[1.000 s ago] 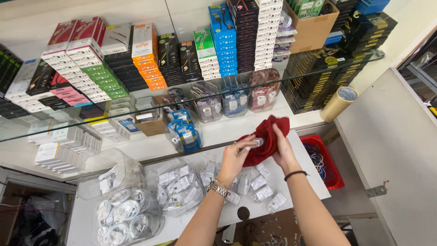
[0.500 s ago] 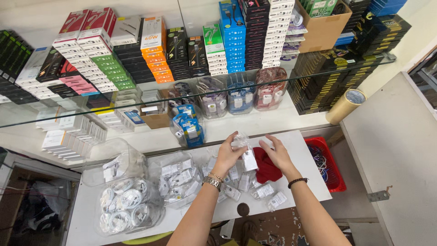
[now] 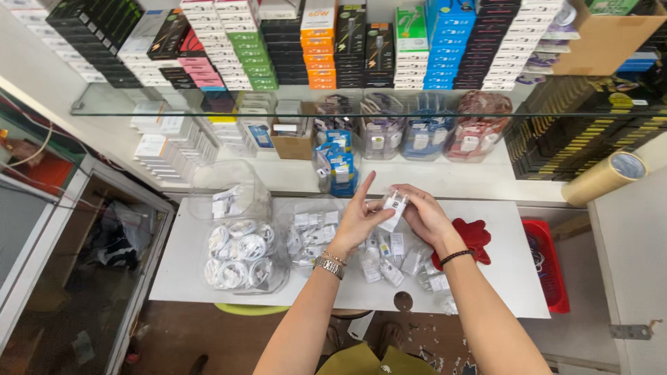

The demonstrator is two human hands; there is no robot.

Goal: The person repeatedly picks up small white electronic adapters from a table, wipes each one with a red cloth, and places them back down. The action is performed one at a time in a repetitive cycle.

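Note:
Both my hands hold one small clear packet with a white charger plug [image 3: 394, 206] above the white table [image 3: 517, 278]. My left hand [image 3: 358, 223], with a wristwatch, pinches the packet from the left, forefinger raised. My right hand [image 3: 429, 217], with a black wristband, grips it from the right. Below the hands lie several more packets of white plugs [image 3: 396, 260]. A red cloth [image 3: 474, 239] lies flat on the table just right of my right wrist.
A clear jar of coiled white cables [image 3: 240, 239] stands at the table's left, a clear bag of plugs [image 3: 309, 232] beside it. A red basket [image 3: 552, 260] sits at the right edge. Glass shelves [image 3: 174, 111] with stacked boxes rise behind. A tape roll [image 3: 604, 177] lies at the right.
The red cloth left my hands and now lies on the table at the right. My hands picked up a packet with a white plug and hold it together.

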